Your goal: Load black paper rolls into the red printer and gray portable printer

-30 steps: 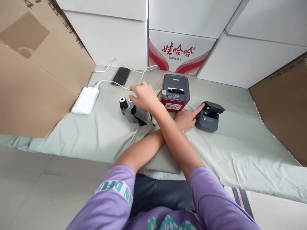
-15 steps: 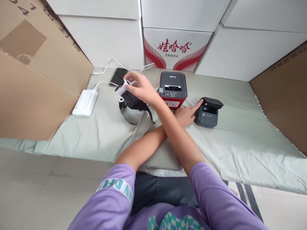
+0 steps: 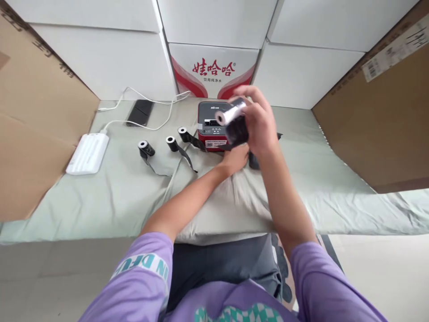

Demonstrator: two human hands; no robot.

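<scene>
The right hand [image 3: 260,118] grips a paper roll [image 3: 231,112] at one end, partly hiding the red printer [image 3: 210,110]; the left hand's [image 3: 236,158] hold I can't tell. Three rolls [image 3: 171,143] sit leftward.

Purple sleeves [image 3: 134,277], seemingly dark trousers [image 3: 221,264]

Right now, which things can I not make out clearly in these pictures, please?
From the head view:
Held roll: blurred, far end covered by the right hand.
Dark device: mostly hidden behind the right wrist.
Left hand: partly hidden behind the right hand and its load.
Label on the red printer: print too small.
Cardboard box at right: cut off by picture edge.
</scene>
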